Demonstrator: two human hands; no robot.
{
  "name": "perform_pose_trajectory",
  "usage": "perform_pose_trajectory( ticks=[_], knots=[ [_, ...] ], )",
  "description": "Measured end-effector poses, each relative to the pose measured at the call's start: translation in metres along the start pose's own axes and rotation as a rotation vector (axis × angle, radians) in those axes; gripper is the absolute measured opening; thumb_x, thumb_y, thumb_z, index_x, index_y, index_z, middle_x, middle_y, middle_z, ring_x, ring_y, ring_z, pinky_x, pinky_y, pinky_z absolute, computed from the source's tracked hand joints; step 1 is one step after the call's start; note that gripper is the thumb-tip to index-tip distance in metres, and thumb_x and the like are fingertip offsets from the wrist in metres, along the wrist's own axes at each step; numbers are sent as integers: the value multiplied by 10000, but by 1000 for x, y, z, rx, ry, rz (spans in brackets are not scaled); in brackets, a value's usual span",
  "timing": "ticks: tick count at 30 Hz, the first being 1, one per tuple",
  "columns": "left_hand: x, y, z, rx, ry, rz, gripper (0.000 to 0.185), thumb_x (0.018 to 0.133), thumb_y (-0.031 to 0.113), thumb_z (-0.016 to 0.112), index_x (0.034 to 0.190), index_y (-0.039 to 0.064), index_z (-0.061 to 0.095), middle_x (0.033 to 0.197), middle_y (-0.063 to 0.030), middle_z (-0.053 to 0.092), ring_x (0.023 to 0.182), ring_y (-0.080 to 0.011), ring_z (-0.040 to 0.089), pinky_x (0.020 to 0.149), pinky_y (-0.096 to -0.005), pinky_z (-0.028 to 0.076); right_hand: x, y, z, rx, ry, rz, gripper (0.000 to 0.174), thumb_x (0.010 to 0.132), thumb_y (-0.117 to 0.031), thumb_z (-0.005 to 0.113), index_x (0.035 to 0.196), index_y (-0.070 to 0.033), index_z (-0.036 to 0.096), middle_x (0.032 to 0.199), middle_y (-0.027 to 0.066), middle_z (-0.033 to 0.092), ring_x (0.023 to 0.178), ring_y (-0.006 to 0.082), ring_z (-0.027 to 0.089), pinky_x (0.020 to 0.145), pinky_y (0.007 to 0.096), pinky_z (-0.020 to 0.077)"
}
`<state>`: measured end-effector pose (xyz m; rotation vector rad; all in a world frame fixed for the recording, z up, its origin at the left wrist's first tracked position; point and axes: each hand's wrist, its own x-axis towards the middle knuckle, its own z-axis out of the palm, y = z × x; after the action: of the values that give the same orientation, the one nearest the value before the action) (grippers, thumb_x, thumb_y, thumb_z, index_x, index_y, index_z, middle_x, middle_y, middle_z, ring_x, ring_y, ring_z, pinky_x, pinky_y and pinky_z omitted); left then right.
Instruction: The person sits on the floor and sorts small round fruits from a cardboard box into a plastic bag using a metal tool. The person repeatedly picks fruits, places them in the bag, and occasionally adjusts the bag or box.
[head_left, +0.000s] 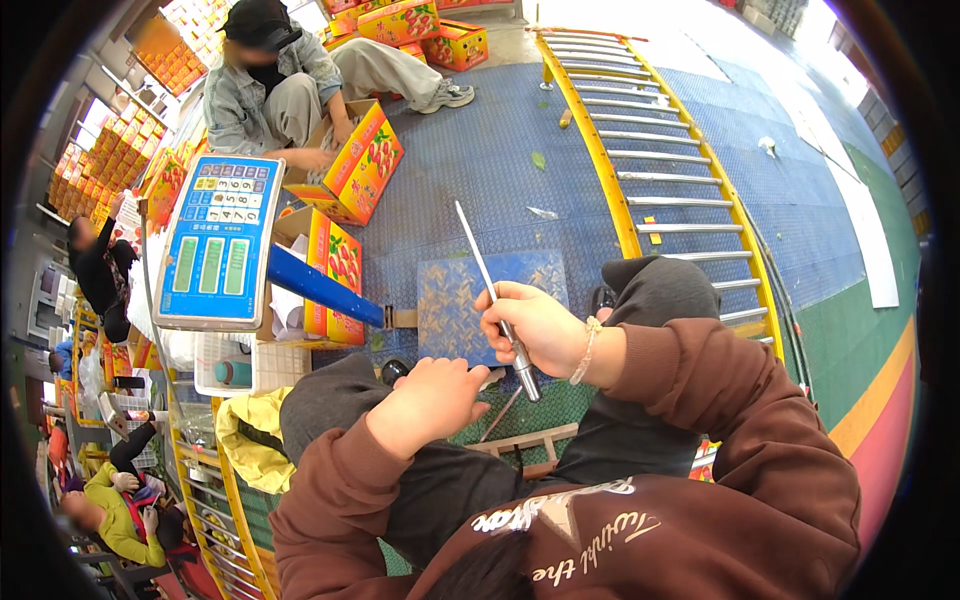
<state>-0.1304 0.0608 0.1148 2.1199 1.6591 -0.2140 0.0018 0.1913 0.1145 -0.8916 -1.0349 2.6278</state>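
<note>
My right hand (536, 326) is closed around a long thin metal rod with a thick silver handle (523, 364); the rod's tip points up and away to the left. To its left is my left hand (435, 397), its fingers partly hidden behind its back, apart from the rod; whether it holds anything cannot be told. Below and beyond both hands lies the worn blue metal platform (491, 289) of a floor scale. Its blue display head (217, 244), with keypad and green screens, stands to the left on a blue post (322, 285).
A seated person (259, 97) reaches into a printed fruit carton (356, 172). Another open carton (334, 277) stands behind the scale post, near a white plastic crate (281, 367). A yellow roller conveyor (600, 150) runs along the right. A yellow garment (251, 442) lies by my left knee.
</note>
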Motion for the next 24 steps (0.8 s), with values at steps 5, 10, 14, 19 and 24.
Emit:
perform_pose_trajectory(
  ticks=[5,10,14,19,24],
  knots=[
    [-2,-1,-8,-44,9,-28,335,836,312,647,1038,57,565,866,-132,624,853,-321,629,758,-425,494,1,2,1,-53,5,9,110,889,-42,482,998,-28,485,704,49,500,572,118,466,495,266,379],
    [-4,-4,-7,-27,8,-24,330,838,307,644,1039,58,561,858,-131,623,855,-317,630,749,-422,495,1,2,2,-60,-20,21,145,865,-51,490,1008,-28,476,705,47,515,551,112,473,463,253,386],
    [-4,-6,-4,-11,55,14,322,839,303,642,1033,59,560,844,-130,624,847,-313,632,739,-422,496,1,3,3,-69,-37,39,143,867,-51,490,1007,-26,476,700,49,517,533,111,471,450,256,386],
    [-4,-7,-4,-21,73,20,303,841,300,639,1004,57,557,810,-137,629,806,-319,637,714,-426,500,3,4,3,-96,-58,53,153,868,-46,489,1018,-22,478,696,51,518,525,110,479,443,251,390],
    [-4,-7,-6,-30,73,22,299,840,299,640,985,52,555,787,-144,632,771,-327,641,689,-429,505,3,6,3,-103,-54,74,160,868,-37,484,1027,-19,480,694,53,518,523,110,480,442,249,389]
  ],
)
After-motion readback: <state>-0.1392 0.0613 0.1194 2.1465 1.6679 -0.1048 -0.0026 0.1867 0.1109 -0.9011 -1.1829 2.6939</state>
